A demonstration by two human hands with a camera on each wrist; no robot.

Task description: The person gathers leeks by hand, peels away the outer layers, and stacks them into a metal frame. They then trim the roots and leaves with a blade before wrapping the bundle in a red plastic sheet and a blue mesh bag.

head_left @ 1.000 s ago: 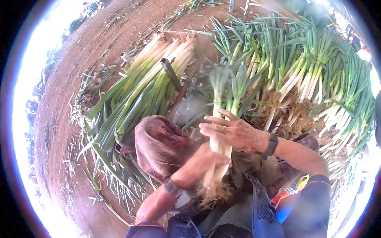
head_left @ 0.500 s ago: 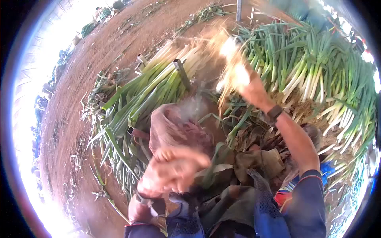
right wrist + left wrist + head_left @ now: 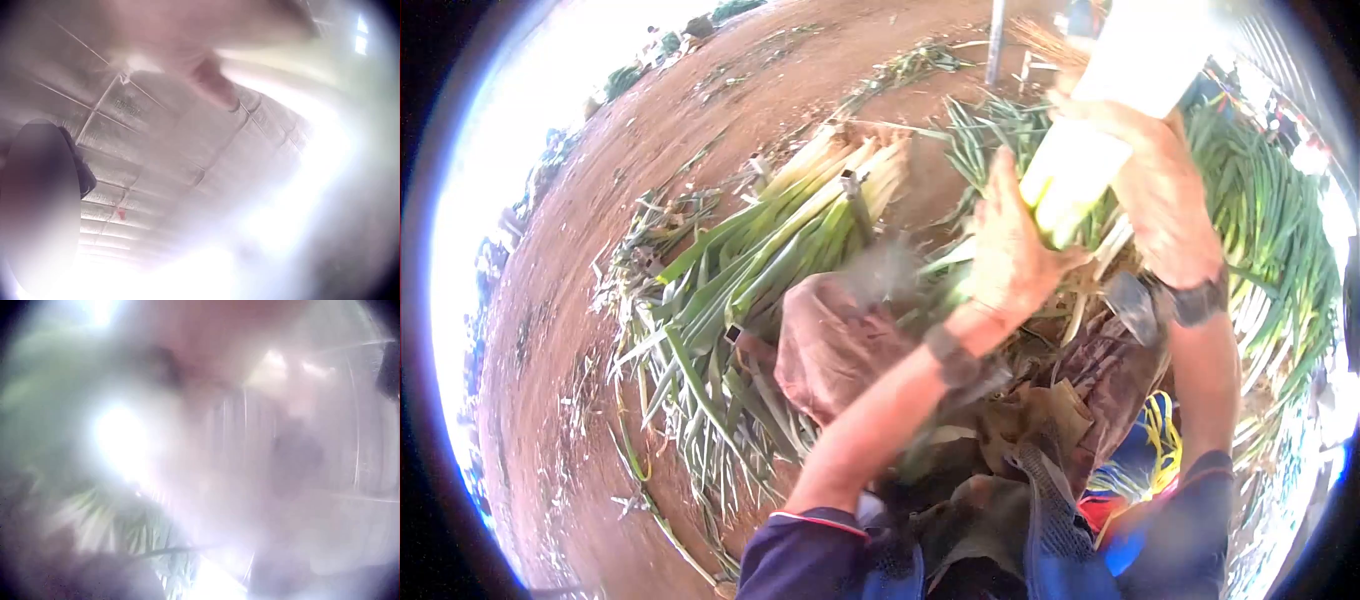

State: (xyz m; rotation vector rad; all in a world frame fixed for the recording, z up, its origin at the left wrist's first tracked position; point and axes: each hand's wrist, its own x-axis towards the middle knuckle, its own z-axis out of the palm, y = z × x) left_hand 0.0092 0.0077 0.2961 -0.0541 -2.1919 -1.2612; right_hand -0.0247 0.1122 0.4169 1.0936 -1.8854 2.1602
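Note:
In the head view my right hand [image 3: 1155, 180] grips a bunch of leeks [image 3: 1070, 190] raised at the upper right, its fingers wrapped over the pale shafts. Glare bleaches the white part almost to blank. My left hand [image 3: 1012, 250] is at the bunch's lower, yellow-green end, fingers straight and pointing up beside it, thumb out to the right. In the right wrist view a pale shaft [image 3: 281, 81] runs beside a thumb [image 3: 215, 87]. The left wrist view is too blurred and glaring to show the fingers.
To the left, untrimmed leeks [image 3: 770, 240] lie across a frame with upright metal posts [image 3: 857, 205]. A large heap of leeks [image 3: 1250, 190] stands behind on the right. My covered knee [image 3: 830, 345] sits between. Yellow strings [image 3: 1162, 440] lie near my right elbow.
One second ago my left hand gripped a leek over my lap. My right hand then swung leeks up and away; now it holds them higher, and my left hand has risen from my lap to them.

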